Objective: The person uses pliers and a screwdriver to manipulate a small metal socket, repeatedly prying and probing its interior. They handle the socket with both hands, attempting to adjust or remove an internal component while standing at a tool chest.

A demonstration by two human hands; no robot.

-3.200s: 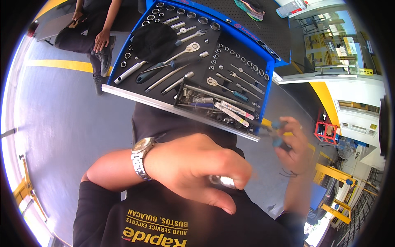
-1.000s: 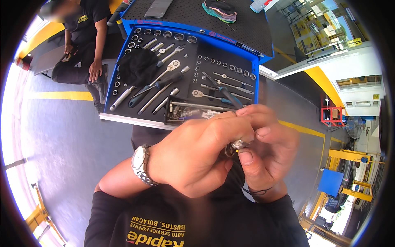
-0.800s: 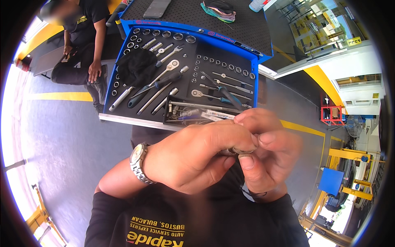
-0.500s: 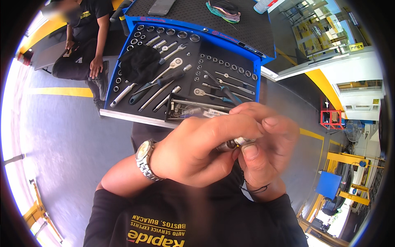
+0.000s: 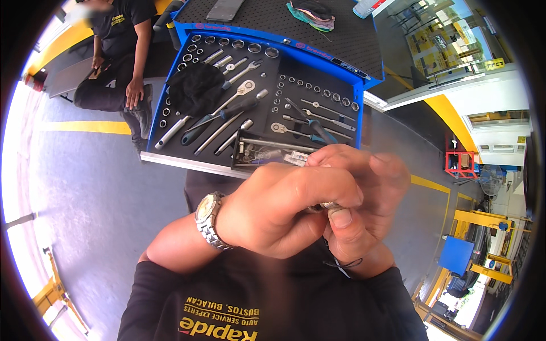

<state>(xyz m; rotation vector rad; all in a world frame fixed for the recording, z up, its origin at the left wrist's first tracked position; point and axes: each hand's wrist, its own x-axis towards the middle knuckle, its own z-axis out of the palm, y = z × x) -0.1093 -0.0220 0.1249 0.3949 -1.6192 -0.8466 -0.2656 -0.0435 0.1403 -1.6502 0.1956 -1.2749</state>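
Observation:
Close in front of my chest, my two hands meet around a small knurled metal piece [image 5: 329,205], mostly hidden by the fingers. My left hand [image 5: 276,207], with a silver wristwatch [image 5: 209,220], is closed on its dark end. The thumb and fingertips of my right hand [image 5: 367,207] pinch the bright knurled part; a thin black cord circles that wrist. Just beyond the hands lies a small black tray [image 5: 236,162] with loose metal bits and clear plastic packaging, inside the opened blue tool drawer [image 5: 170,150].
Sockets, ratchets [image 5: 245,87], screwdrivers and a black cloth [image 5: 196,88] lie in the drawer. On the cabinet top are a phone [image 5: 226,9] and a cloth bundle [image 5: 311,16]. Another person [image 5: 122,62] sits at the far left. A red metal stand [image 5: 459,164] is at the right.
My right fingers have shifted around the metal piece, and less of it shows between the hands. The view has moved slightly, and the drawer appears a little further right.

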